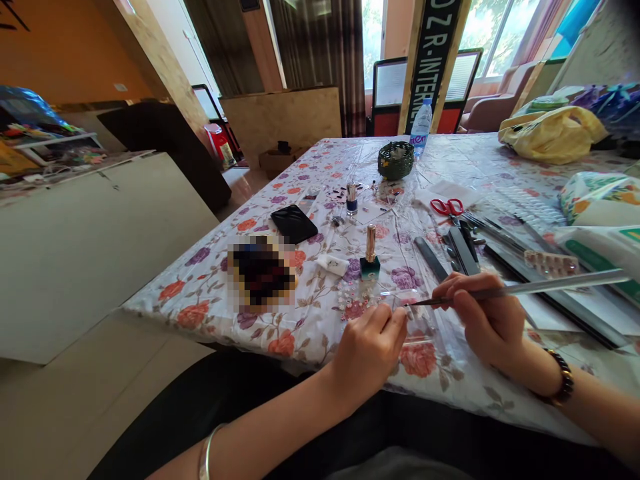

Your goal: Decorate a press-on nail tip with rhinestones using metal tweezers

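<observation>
My right hand point(487, 327) pinches a thin nail-art brush point(550, 285), its handle pointing right and its dark tip pointing left. Close to that tip, my left hand point(367, 350) is closed, thumb and fingers pressed together; whatever they hold is too small or hidden to name. Beyond the left hand lie scattered small clear gems point(350, 300) and a clear plastic packet point(420, 323). A dark green nail polish bottle point(371, 267) with a gold cap stands upright behind them, beside a small white tube point(333, 265) lying flat.
Red-handled scissors point(447, 207), files point(431, 259) and several slim tools lie at the right. A second polish bottle point(351, 200), a black flat case point(294, 223) and a blurred-out item point(263, 273) stand left. Farther back are a woven basket point(395, 162) and water bottle point(423, 127).
</observation>
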Demonstrator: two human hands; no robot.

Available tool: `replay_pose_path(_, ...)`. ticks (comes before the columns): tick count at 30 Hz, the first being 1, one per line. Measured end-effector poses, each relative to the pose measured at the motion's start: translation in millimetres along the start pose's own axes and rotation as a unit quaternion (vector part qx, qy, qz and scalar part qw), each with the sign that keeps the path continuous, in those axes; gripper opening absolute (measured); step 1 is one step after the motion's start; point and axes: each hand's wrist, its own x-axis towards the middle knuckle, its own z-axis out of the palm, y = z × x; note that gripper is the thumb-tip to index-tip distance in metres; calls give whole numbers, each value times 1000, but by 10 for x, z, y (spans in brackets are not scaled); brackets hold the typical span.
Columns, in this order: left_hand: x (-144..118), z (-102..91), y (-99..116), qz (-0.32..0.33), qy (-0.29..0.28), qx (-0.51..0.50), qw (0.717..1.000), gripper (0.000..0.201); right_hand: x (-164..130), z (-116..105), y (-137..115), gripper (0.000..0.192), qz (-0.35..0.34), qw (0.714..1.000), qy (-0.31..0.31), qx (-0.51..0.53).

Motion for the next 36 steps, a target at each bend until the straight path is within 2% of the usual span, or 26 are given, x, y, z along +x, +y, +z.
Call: replay_pose_path(36,14,-16,7,2,-13,13,1000,22,17,19,-35,7,8,1000,-4,2)
